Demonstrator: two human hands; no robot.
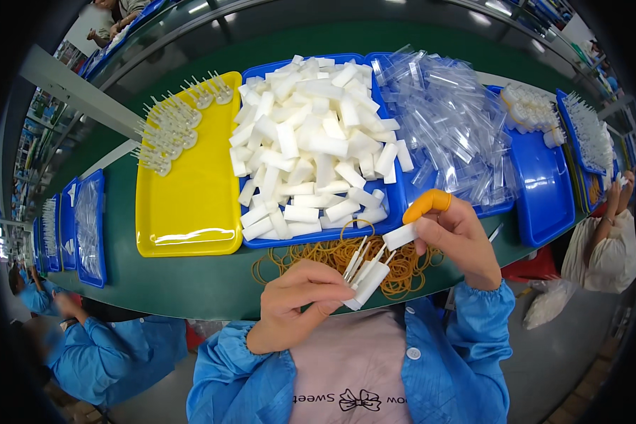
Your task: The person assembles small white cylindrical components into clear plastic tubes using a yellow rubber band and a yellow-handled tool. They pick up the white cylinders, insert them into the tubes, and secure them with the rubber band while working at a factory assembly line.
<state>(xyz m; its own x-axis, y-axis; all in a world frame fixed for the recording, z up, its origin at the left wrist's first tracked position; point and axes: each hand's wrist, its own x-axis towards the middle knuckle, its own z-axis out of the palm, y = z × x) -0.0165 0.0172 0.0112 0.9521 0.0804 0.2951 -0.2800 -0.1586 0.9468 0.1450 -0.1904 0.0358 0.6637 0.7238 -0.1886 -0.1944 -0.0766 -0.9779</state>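
Note:
My left hand pinches several thin white stems that point up and away. One of them carries a white foam piece. Between the thumb and index finger of my right hand is another white foam piece, at or close to the tip of a stem; whether they touch I cannot tell. An orange finger cot covers my right index finger. The stems' lower ends are hidden in my left fingers.
Beyond my hands are a yellow tray with stemmed parts, a heaped pile of foam pieces in a blue tray, and clear plastic tubes. Orange rubber bands lie under my hands. Right: a blue tray. Other people sit nearby.

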